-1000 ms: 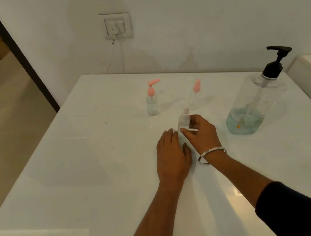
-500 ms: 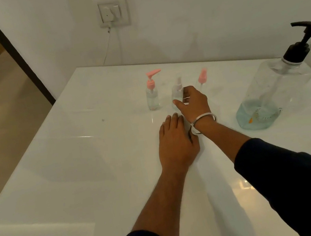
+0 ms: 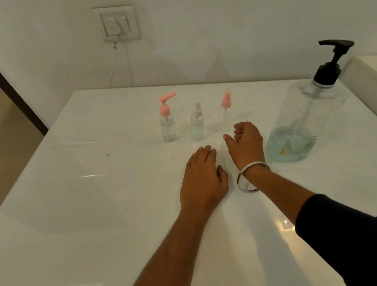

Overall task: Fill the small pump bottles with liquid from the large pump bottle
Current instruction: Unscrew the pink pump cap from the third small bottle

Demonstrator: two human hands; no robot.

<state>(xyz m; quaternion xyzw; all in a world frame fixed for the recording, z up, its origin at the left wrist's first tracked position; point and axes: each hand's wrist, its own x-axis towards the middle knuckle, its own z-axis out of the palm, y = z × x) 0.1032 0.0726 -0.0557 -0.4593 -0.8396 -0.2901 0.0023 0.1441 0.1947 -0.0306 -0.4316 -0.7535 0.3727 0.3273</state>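
White table [image 3: 69,214] bears three small pump bottles [image 3: 196,123] at twelve o'clock, large pump bottle [image 3: 308,116] at two; left hand [image 3: 201,180] lies flat, right hand [image 3: 245,145] loosely curled, both empty.

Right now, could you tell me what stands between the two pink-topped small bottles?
In the head view, one small bottle with a pale top stands between them, upright on the table.

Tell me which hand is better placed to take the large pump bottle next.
Probably the right hand: it is loosely curled, holds nothing, and lies just beside the large pump bottle. The left hand rests flat, farther away.
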